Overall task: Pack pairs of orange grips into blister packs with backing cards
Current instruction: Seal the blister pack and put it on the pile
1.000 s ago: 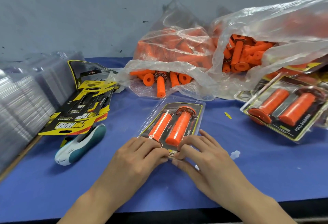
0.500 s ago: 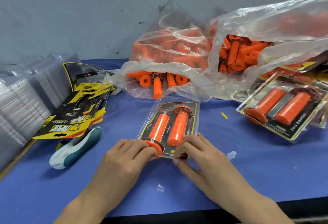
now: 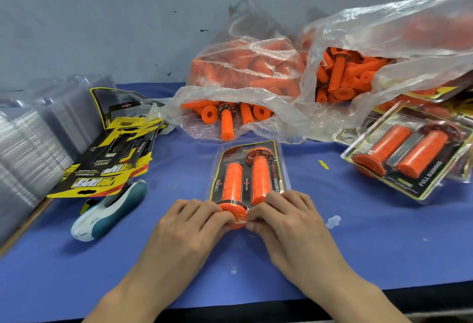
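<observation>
A clear blister pack (image 3: 247, 166) with a black-and-yellow backing card holds two orange grips (image 3: 259, 176) side by side on the blue table. Its near end is tipped up toward me, the left grip's flange showing between my hands. My left hand (image 3: 189, 228) pinches the near left corner with curled fingers. My right hand (image 3: 286, 220) pinches the near right corner the same way. A finished pack (image 3: 407, 158) lies at the right. Loose orange grips (image 3: 227, 120) spill from clear bags (image 3: 256, 74) at the back.
Backing cards (image 3: 110, 166) are heaped at the left, above a white-and-teal stapler (image 3: 110, 210). Stacks of empty clear blisters (image 3: 28, 148) fill the far left. The blue table cover (image 3: 358, 245) shows small plastic scraps (image 3: 332, 221) right of my hands.
The pack has turned straighter and its near end has lifted toward me. Both hands closed in on the near edge, fingers curling round it.
</observation>
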A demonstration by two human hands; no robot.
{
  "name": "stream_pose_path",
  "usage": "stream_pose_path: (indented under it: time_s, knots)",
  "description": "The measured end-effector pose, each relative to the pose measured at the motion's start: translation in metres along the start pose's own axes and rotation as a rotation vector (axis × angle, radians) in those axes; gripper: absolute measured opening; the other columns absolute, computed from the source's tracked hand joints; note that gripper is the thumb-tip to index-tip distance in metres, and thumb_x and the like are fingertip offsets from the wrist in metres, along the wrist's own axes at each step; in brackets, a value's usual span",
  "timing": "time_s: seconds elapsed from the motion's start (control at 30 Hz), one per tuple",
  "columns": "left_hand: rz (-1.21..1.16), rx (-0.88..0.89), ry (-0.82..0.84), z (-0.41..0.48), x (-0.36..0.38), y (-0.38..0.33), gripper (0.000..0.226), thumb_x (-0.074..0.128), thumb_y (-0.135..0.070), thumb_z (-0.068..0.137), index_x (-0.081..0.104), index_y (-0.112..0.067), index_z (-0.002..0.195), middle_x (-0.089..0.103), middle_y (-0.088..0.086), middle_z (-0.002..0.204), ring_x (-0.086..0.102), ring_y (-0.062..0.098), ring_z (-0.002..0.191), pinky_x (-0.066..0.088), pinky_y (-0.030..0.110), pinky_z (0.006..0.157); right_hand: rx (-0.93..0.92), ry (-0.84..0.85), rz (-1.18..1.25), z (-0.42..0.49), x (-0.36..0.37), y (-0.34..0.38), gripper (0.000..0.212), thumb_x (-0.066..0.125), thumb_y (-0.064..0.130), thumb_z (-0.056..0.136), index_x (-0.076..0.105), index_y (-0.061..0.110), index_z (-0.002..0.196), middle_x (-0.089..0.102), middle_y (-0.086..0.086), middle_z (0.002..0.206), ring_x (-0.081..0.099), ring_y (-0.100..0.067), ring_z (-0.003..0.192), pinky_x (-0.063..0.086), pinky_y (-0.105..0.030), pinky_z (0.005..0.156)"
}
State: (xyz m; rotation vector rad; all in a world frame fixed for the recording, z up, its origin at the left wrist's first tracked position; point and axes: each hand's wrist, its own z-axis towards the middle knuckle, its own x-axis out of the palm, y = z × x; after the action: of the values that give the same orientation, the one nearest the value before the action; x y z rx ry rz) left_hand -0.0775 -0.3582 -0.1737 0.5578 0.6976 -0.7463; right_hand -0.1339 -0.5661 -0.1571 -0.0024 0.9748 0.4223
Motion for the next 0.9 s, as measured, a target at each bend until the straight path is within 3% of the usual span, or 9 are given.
stream_pose_path:
  time_s: [0.1,0.33,0.47,0.6,0.67,0.73,0.9]
  knots:
    - [0.041,-0.029,-0.010,0.003,0.001,-0.004,0.019,0.046,-0.031,0.105,0.059,-0.017,0.102,0.059,0.001,0.088,0.053,0.022,0.074,0.045,0.035,0.070,-0.001,0.010,-0.009,-0.003,0.002,0.000,0.005,0.061,0.029,0.092,0.065,0.029,0.088,0.058,0.012,0.088,0.052,-0.017,0.077,0.044,-0.028,0.080]
    - [0.051,-0.048,-0.020,0.005,0.004,-0.007,0.020,0.051,-0.031,0.101,0.065,-0.017,0.096,0.058,0.000,0.087,0.053,0.022,0.075,0.042,0.034,0.075,-0.025,0.010,-0.018,-0.003,0.011,0.003,0.002,0.069,0.029,0.090,0.067,0.028,0.090,0.061,0.011,0.088,0.055,-0.017,0.075,0.049,-0.029,0.070]
    - [-0.041,0.039,0.009,0.003,-0.001,0.007,0.015,0.058,-0.034,0.098,0.066,-0.022,0.105,0.064,-0.006,0.096,0.055,0.018,0.086,0.047,0.032,0.079,0.024,0.008,0.122,-0.002,0.009,-0.004,0.004,0.064,0.023,0.089,0.065,0.027,0.089,0.058,0.013,0.089,0.050,-0.015,0.076,0.043,-0.028,0.072]
    - [-0.016,0.030,-0.017,0.004,-0.003,0.005,0.015,0.057,-0.029,0.101,0.068,-0.019,0.099,0.063,-0.003,0.090,0.055,0.021,0.085,0.047,0.035,0.078,0.026,0.031,0.181,0.000,0.010,-0.007,0.007,0.067,0.019,0.088,0.064,0.026,0.088,0.059,0.014,0.090,0.047,-0.011,0.080,0.040,-0.024,0.075]
    - [0.017,-0.008,-0.034,0.006,-0.003,0.001,0.018,0.055,-0.029,0.102,0.068,-0.018,0.095,0.061,-0.002,0.086,0.055,0.023,0.081,0.046,0.036,0.076,0.021,0.034,0.169,0.001,0.008,-0.010,0.009,0.069,0.018,0.088,0.064,0.026,0.089,0.059,0.013,0.091,0.047,-0.011,0.081,0.036,-0.021,0.075]
    - [0.056,-0.044,-0.047,0.008,-0.002,-0.003,0.018,0.056,-0.027,0.100,0.068,-0.017,0.092,0.060,0.000,0.083,0.054,0.024,0.079,0.045,0.036,0.075,-0.001,0.015,0.095,0.001,0.009,-0.009,0.008,0.067,0.019,0.090,0.064,0.026,0.091,0.059,0.011,0.091,0.050,-0.015,0.080,0.041,-0.024,0.075]
    - [0.058,-0.064,-0.057,0.007,0.001,-0.016,0.018,0.059,-0.029,0.099,0.068,-0.016,0.090,0.059,0.000,0.081,0.053,0.023,0.078,0.043,0.034,0.076,-0.068,-0.040,-0.004,-0.002,0.016,0.002,0.013,0.053,0.030,0.093,0.065,0.027,0.093,0.056,0.009,0.087,0.049,-0.014,0.076,0.040,-0.025,0.073]
